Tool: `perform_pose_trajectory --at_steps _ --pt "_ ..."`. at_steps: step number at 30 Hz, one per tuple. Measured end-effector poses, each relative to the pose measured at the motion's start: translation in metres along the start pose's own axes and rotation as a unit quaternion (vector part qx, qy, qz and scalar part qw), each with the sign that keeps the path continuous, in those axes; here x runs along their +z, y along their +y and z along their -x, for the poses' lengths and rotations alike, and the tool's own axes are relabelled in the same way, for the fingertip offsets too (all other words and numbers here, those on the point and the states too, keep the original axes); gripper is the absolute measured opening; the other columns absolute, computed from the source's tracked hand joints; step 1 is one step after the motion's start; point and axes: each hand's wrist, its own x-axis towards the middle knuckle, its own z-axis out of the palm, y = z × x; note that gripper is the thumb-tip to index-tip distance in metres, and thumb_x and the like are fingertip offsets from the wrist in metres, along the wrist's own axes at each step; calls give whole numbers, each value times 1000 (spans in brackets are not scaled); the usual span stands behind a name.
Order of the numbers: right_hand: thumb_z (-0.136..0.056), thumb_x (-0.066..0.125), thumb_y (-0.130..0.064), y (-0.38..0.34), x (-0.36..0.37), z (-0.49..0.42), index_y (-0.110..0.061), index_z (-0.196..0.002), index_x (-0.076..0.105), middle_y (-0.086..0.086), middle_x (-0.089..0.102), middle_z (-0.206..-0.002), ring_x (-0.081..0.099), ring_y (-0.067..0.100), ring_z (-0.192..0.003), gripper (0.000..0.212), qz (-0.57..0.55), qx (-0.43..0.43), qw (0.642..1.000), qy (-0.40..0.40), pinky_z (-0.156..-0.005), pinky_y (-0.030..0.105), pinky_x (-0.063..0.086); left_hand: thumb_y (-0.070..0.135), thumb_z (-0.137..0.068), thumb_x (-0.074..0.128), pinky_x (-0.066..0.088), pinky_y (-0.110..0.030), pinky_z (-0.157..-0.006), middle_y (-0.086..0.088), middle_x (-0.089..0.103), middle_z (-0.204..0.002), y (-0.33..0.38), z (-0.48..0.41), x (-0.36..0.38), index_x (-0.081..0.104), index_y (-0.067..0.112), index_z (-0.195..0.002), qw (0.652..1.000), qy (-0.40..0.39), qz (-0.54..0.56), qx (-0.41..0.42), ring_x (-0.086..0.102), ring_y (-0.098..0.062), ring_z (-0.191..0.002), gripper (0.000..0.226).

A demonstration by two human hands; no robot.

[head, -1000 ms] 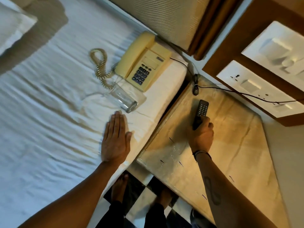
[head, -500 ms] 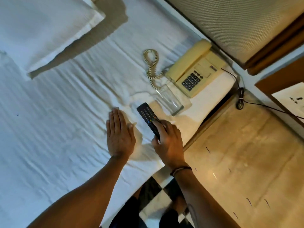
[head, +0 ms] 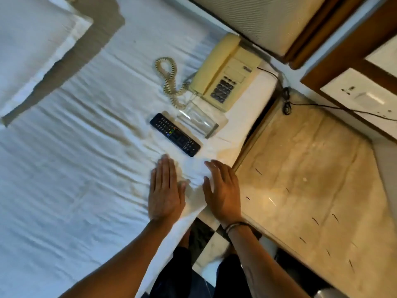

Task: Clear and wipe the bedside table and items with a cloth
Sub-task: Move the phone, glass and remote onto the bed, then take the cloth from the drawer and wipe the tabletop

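A black remote control (head: pixel 175 134) lies on the white bed sheet (head: pixel 86 168), just left of a clear drinking glass (head: pixel 196 120) lying on its side. Behind them sits a cream desk telephone (head: pixel 225 74) with a coiled cord (head: pixel 168 80). The beige marble bedside table (head: pixel 311 179) stands to the right of the bed, its top bare. My left hand (head: pixel 165 190) rests flat on the sheet, fingers together, holding nothing. My right hand (head: pixel 223 190) hovers open near the bed's edge, just below the remote, empty. No cloth shows.
A white pillow (head: pixel 32 50) lies at the upper left. A black phone cable (head: pixel 300 102) runs from the bed corner across the table's back edge to a wall switch panel (head: pixel 361 97). A padded headboard (head: pixel 268 20) lies beyond. My feet stand on checkered floor (head: pixel 208 244).
My right hand carried the remote from the bedside table to the bed, laid it beside the glass, let go and drew back. My left hand stayed flat on the sheet.
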Motion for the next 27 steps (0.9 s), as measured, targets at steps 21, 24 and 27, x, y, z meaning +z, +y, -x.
perform_pose_trajectory --at_steps 21,24,27 --pt "-104 60 -11 122 65 165 6 -125 63 23 68 -124 64 41 -116 27 -273 572 768 92 -95 41 49 46 -116 32 12 -52 -142 -24 10 -185 162 -59 89 15 -3 -174 915 -73 -34 395 9 -38 -173 77" --pt "-101 67 -19 128 71 142 9 -114 71 30 74 -117 69 50 -111 31 -250 627 724 146 -88 46 55 45 -116 32 15 -52 -141 -25 12 -184 162 -58 91 17 -4 -174 918 -59 -24 392 11 -38 -173 77" --pt "-100 72 -21 133 73 127 2 -150 49 31 67 -135 64 53 -124 60 -242 707 630 212 -99 53 54 47 -116 32 14 -51 -142 -25 11 -184 162 -58 89 16 -3 -174 923 -51 -26 381 11 -38 -173 78"
